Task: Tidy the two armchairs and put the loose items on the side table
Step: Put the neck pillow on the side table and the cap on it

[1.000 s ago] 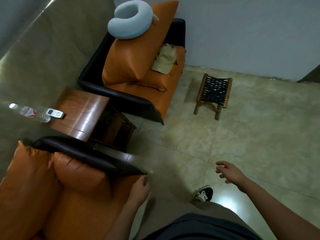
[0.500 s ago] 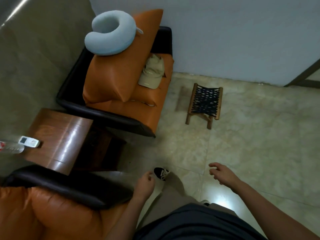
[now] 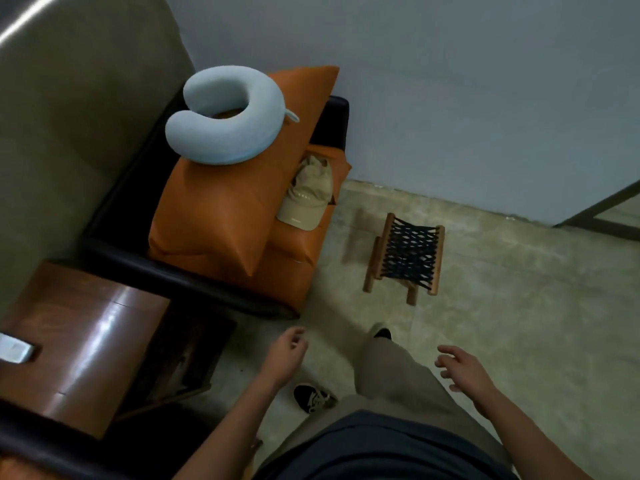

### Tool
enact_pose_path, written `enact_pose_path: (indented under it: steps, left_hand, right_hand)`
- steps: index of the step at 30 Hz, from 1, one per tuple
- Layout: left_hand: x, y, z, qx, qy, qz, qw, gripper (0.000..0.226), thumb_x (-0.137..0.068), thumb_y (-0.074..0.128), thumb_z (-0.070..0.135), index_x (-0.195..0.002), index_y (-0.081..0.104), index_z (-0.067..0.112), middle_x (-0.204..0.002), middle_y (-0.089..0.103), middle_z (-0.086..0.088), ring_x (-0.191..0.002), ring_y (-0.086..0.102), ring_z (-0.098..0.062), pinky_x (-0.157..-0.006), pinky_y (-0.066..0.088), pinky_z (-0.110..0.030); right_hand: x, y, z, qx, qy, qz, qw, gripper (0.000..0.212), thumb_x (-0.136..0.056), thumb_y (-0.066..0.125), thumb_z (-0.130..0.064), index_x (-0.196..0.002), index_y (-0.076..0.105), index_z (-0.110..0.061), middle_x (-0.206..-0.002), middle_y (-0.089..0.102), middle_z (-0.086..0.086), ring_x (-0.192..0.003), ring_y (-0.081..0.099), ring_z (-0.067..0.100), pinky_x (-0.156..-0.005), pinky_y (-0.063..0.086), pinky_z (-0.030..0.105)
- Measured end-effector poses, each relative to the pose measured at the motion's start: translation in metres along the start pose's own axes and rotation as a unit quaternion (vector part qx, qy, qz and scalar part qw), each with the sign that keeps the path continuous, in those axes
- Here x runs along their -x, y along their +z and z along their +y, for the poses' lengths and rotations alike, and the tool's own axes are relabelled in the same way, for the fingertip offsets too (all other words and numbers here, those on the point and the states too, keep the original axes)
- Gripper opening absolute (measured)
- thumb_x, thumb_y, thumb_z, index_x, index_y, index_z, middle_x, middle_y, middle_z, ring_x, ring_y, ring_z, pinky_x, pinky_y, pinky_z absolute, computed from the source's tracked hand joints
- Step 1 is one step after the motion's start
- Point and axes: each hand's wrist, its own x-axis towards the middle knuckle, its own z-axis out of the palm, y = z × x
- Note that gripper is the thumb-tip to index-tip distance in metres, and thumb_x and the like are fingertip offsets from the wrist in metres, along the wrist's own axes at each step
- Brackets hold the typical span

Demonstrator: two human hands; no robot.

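Left hand (image 3: 287,355) has come off the near armchair (image 3: 34,441) and hangs over the floor, empty, fingers loosely curled; right hand (image 3: 462,370) is empty too, fingers spread; on the far armchair (image 3: 114,244) a neck pillow (image 3: 225,133) lies at the top end of the orange cushion (image 3: 214,209); a cap (image 3: 306,199) rests on the seat's far edge; a remote (image 3: 14,348) sits at the side table's (image 3: 86,341) left edge.

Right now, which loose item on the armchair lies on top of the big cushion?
The pale blue neck pillow; the beige cap lies lower, beside that orange cushion.
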Motion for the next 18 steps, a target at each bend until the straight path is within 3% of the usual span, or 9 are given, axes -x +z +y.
enact_pose_path:
  steps: [5, 8, 12, 15, 18]
  left_hand:
    - [-0.032, -0.019, 0.014, 0.058, -0.021, 0.040, 0.997, 0.032, -0.100, 0.054, 0.027, -0.131, 0.058, 0.019, -0.110, 0.065, 0.003, -0.094, 0.063, -0.010, -0.079, 0.053, -0.029]
    - [-0.046, -0.034, 0.038, 0.074, -0.024, 0.058, 0.995, 0.033, -0.101, 0.052, 0.028, -0.133, 0.056, 0.020, -0.110, 0.063, 0.009, -0.095, 0.061, -0.002, -0.073, 0.049, -0.015]
    - [-0.062, -0.060, 0.083, 0.088, -0.025, 0.097, 0.991, 0.037, -0.102, 0.051, 0.029, -0.137, 0.055, 0.021, -0.121, 0.060, 0.008, -0.108, 0.057, -0.002, -0.085, 0.045, -0.014]
    - [-0.074, -0.084, 0.113, 0.080, 0.001, 0.128, 0.989, 0.036, -0.101, 0.051, 0.032, -0.137, 0.055, 0.027, -0.126, 0.059, 0.012, -0.114, 0.055, 0.002, -0.094, 0.046, -0.017]
    - [-0.085, -0.108, 0.135, 0.062, 0.041, 0.177, 0.981, 0.036, -0.101, 0.049, 0.037, -0.136, 0.055, 0.031, -0.127, 0.056, 0.017, -0.118, 0.052, 0.004, -0.100, 0.046, -0.022]
  right_hand:
    - [-0.051, 0.001, -0.084, 0.065, -0.043, -0.044, 0.996, 0.029, -0.096, 0.054, -0.018, -0.125, 0.060, -0.021, -0.104, 0.068, 0.011, -0.091, 0.063, 0.030, -0.067, 0.048, 0.037]
    - [-0.085, -0.001, -0.143, 0.115, -0.082, -0.070, 0.988, 0.030, -0.098, 0.052, -0.020, -0.127, 0.059, -0.022, -0.104, 0.067, 0.010, -0.094, 0.064, 0.030, -0.069, 0.049, 0.036]
    - [-0.127, 0.002, -0.244, 0.171, -0.151, -0.131, 0.965, 0.030, -0.102, 0.051, -0.020, -0.131, 0.058, -0.019, -0.109, 0.066, 0.004, -0.097, 0.064, 0.022, -0.077, 0.052, 0.034]
    - [-0.149, 0.019, -0.325, 0.210, -0.218, -0.147, 0.942, 0.031, -0.101, 0.052, -0.021, -0.131, 0.060, -0.019, -0.103, 0.066, -0.002, -0.086, 0.063, 0.012, -0.066, 0.049, 0.025]
    - [-0.156, 0.046, -0.396, 0.228, -0.268, -0.162, 0.922, 0.027, -0.100, 0.055, -0.027, -0.126, 0.059, -0.029, -0.107, 0.068, -0.002, -0.093, 0.066, 0.016, -0.075, 0.054, 0.035]
